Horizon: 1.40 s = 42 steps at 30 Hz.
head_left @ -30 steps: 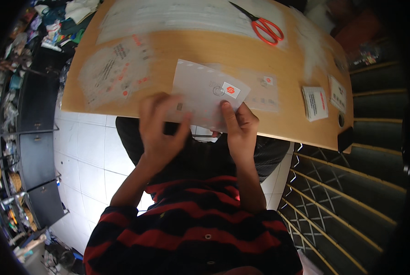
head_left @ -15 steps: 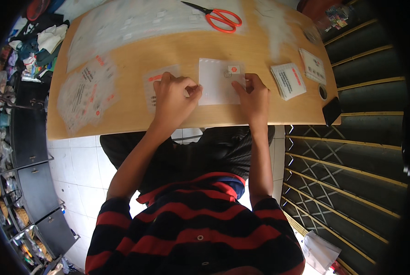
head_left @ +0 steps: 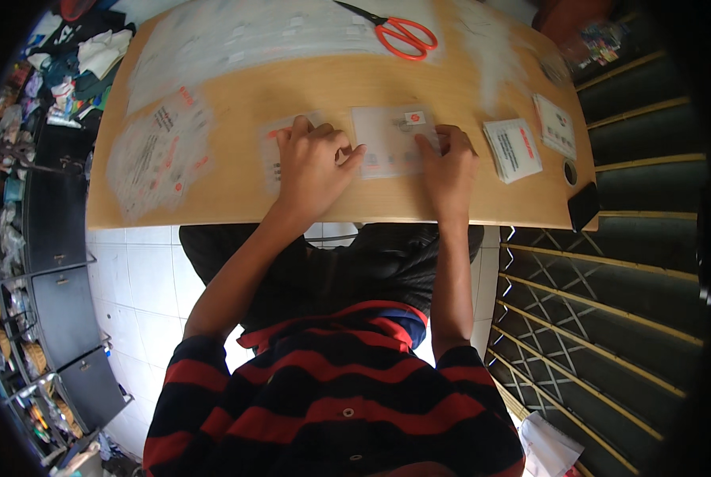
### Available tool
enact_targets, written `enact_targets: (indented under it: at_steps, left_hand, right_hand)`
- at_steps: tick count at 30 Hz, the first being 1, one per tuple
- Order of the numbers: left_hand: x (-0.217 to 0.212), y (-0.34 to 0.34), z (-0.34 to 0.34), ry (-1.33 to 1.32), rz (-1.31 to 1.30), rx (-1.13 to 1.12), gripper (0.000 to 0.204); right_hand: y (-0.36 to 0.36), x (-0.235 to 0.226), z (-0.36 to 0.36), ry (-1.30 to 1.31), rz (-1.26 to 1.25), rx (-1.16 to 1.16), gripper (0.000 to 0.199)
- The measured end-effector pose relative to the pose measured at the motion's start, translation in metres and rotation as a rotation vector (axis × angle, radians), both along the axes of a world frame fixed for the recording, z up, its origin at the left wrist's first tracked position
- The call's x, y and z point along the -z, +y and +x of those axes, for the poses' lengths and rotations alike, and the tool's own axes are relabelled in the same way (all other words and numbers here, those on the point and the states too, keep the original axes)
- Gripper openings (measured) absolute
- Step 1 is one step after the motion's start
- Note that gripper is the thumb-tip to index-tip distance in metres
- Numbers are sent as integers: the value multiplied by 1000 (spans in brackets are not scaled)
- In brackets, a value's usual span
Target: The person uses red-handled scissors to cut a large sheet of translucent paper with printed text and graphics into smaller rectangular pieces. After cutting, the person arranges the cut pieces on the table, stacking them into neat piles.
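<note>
A translucent white plastic sleeve (head_left: pixel 387 135) with a small white label and faint red print lies flat on the wooden table before me. My right hand (head_left: pixel 449 171) pinches its right edge, thumb on top and fingers curled. At the sleeve's left edge is my left hand (head_left: pixel 316 167), fingers bent and loosely apart, thumb stretched toward the edge; nothing shows in its grasp. That hand partly covers another clear printed sleeve (head_left: pixel 270 143) with red and black marks. Farther left lies a spread pile of similar printed sleeves (head_left: pixel 161 151).
Red-handled scissors (head_left: pixel 406 38) lie at the far side by a large plastic sheet (head_left: pixel 212 48). To the right are a stack of printed cards (head_left: pixel 513 151), another stack (head_left: pixel 556 123), a round hole (head_left: pixel 570 172) and a black phone-like object (head_left: pixel 584 207) at the table's edge.
The view has shifted slightly. My left thumb and forefinger have parted from a pinch, and the sleeve looks more see-through, with red print showing. My right hand stays at its right edge.
</note>
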<state>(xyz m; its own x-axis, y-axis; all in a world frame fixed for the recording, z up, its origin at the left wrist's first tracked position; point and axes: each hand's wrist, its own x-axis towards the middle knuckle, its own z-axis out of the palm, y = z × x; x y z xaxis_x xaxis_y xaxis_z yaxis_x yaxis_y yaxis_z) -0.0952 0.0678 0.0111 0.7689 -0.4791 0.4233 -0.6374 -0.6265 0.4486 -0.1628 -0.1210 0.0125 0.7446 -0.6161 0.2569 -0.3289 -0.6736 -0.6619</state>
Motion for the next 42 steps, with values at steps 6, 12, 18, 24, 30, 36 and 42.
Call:
enact_targets:
  at_steps: [6, 12, 18, 24, 30, 36, 42]
  left_hand:
    - [2, 87, 11, -69, -30, -179, 18]
    - [23, 209, 67, -188, 136, -414, 44]
    - [21, 224, 71, -98, 145, -381, 40]
    - [4, 219, 68, -25, 157, -391, 23]
    - [-10, 238, 72, -95, -64, -585, 14]
    - [-10, 226, 63, 21, -87, -389, 10]
    - [-4, 222, 58, 318, -49, -300, 16]
  right_hand:
    - [-13, 18, -8, -135, -137, -25, 28]
    - [-10, 25, -14, -254, -29, -36, 21]
    - [-19, 35, -14, -320, 93, -10, 22]
    - [-16, 30, -16, -322, 91, -5, 23]
    - [-9, 30, -17, -390, -56, 37, 19]
    - [68, 1, -19, -390, -4, -208, 7]
    - [112, -9, -14, -394, 177, -384, 4]
